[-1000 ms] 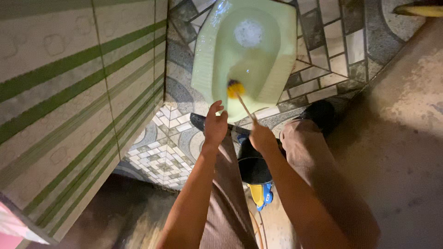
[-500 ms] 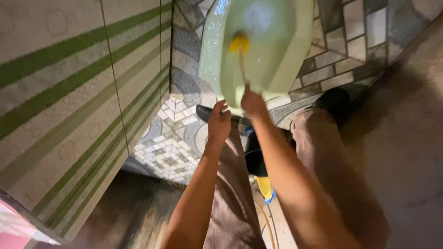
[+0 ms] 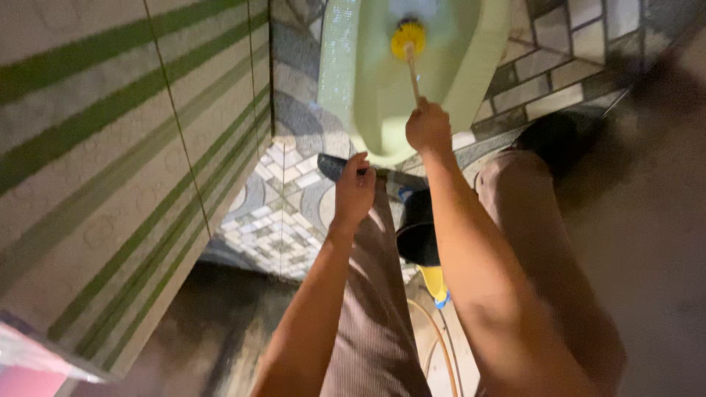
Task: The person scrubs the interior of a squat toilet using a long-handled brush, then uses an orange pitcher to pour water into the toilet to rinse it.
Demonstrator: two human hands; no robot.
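Toilet brush with a round yellow bristle head (image 3: 407, 38) and a thin pale wooden handle (image 3: 414, 79) sits inside the pale green ceramic squat pan (image 3: 471, 66), its head near the far end of the bowl, just below a patch of foam at the top edge of the view. We see its long axis running almost straight away from us, from our right hand (image 3: 429, 129) at the near rim of the pan up to the head; the handle leans only slightly to the left. Our right fingers are curled shut around the near end of the handle, so this hand is plainly the nearer one. Our left hand (image 3: 354, 192) hangs loosely half-open above our knee, holding nothing, well short of the pan's near rim. Between our legs on the patterned grey-and-white tiled floor (image 3: 283, 198) stand a black round tub (image 3: 419, 239) and, just behind it, a yellow plastic bottle with a blue part (image 3: 435, 283); we cannot read any label on it. A green-striped tiled wall (image 3: 110, 162) rises on the left.
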